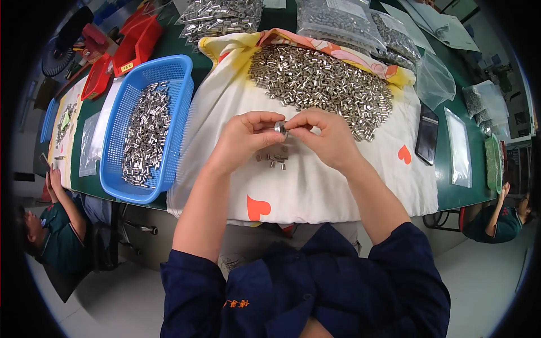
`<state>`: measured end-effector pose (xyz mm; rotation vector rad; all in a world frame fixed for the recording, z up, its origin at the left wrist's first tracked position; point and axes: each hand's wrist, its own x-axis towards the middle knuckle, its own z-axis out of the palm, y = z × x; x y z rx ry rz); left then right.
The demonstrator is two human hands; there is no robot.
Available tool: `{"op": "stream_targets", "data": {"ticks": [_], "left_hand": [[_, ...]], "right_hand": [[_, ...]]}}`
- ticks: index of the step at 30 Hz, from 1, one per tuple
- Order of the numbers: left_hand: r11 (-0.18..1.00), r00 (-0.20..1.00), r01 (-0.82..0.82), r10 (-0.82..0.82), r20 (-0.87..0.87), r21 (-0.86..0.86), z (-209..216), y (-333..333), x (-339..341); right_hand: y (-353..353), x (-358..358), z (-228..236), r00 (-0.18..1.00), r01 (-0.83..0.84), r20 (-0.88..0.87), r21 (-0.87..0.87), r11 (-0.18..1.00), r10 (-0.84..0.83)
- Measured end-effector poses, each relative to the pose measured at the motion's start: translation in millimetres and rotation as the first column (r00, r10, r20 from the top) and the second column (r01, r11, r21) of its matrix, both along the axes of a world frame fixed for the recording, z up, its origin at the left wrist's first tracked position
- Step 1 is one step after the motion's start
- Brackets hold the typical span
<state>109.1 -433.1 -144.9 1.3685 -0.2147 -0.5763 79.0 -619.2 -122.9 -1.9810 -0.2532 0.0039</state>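
Between the thumb and fingers of my left hand (243, 137) is a small round shiny metal piece (279, 128), ring-like in outline. My right hand (322, 135) is closed in a pinch against its right side; whatever those fingertips hold is hidden. Just below the hands, several loose short metal cylinders (275, 160) lie on a white cloth (315, 194) with red hearts. Beyond my hands spreads a large heap of similar metal cylinders (327, 81), bordered by the cloth's yellow and pink edge.
A blue plastic basket (188, 84) with many metal cylinders stands at left. Red bins (135, 48) sit behind it. Bags of metal parts (338, 22) line the back. A phone (427, 134) and a clear bag (458, 147) lie at right. Other people sit at both sides.
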Motion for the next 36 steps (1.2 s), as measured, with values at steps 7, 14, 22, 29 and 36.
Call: {"op": "stream_targets", "data": {"ticks": [7,14,22,29,36], "left_hand": [[1.000,0.999,0.007,-0.007,0.035,0.018,-2.0,-0.9,-1.5],[1.000,0.999,-0.010,0.010,0.045,0.003,-1.6,-1.3,0.1],[0.989,0.995,0.080,-0.086,0.046,0.126,5.0,0.5,-5.1],[0.908,0.927,0.218,-0.307,0.215,0.358,11.2,-5.4,-11.9],[0.964,0.977,0.178,-0.197,0.081,0.197,6.9,-3.1,-6.2]], "right_hand": [[9.5,-6.6,-1.5,0.983,0.071,0.183,-0.251,0.965,-0.025],[4.2,-1.8,-5.1,0.973,0.039,0.230,-0.200,0.979,0.008],[-12.1,12.9,-4.3,0.997,0.071,0.023,-0.120,0.990,-0.069],[-5.5,25.3,-30.4,0.875,0.334,0.484,-0.552,0.764,-0.033],[-2.4,22.8,-29.3,0.903,0.332,0.424,-0.596,0.731,-0.064]]}}
